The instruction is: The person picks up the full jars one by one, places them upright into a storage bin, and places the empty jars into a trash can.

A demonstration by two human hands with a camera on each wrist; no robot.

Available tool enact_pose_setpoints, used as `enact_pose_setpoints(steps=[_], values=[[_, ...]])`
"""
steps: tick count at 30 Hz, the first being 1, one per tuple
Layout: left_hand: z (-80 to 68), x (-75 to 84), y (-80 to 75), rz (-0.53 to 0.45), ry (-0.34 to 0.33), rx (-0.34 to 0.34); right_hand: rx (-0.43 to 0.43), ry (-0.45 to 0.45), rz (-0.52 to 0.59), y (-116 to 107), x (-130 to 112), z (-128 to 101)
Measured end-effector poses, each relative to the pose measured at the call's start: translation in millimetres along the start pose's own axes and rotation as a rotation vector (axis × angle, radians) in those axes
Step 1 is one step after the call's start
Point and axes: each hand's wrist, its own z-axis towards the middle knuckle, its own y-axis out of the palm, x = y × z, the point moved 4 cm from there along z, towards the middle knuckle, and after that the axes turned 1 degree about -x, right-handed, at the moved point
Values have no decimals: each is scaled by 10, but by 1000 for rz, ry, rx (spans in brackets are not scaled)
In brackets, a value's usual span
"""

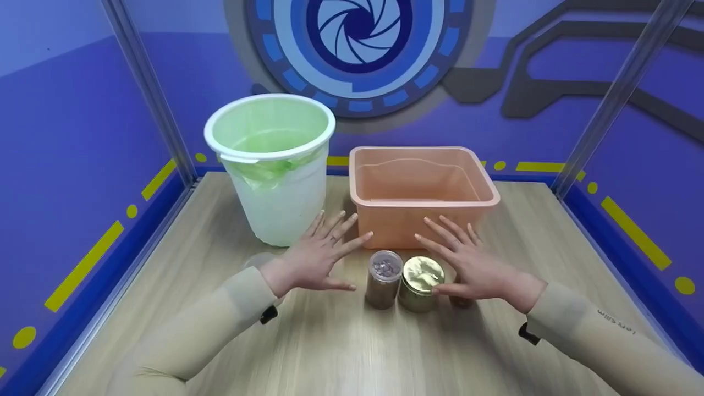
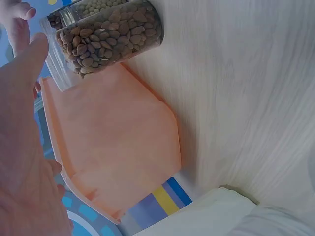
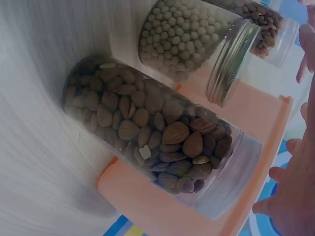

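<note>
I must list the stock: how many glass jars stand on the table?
3, in a row before the orange bin: clear-lidded jar leftmost, gold-lidded jar in the middle, almond jar under the right hand, mostly hidden in the head view.

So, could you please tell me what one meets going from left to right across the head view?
White bin → left hand → clear-lidded jar → gold-lidded jar → right hand.
</note>
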Motion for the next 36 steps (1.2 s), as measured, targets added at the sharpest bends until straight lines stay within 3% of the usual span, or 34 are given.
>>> enact_pose_setpoints(steps=[2,4,8,12,16,20,23,27,32,36], values=[[17,-19,-4,-63,-16,4,23,22,53,-12,18,-3],[41,-48,-8,-191,-51,-2,59,51,134,-31,47,-13],[119,-149,-10,-610,-194,32,177,119,387,-63,142,-91],[243,-285,16,-1099,-394,218,281,248,664,-26,315,-251],[366,-374,87,-1574,-547,435,305,436,872,90,503,-424],[500,-394,172,-1895,-636,519,295,517,994,227,587,-568],[615,-408,209,-2021,-691,552,288,526,997,318,591,-644],[753,-419,200,-2098,-723,612,285,538,951,417,577,-701],[842,-433,155,-2145,-750,685,299,585,921,496,556,-745],[890,-455,123,-2143,-771,689,312,607,913,524,540,-788]])
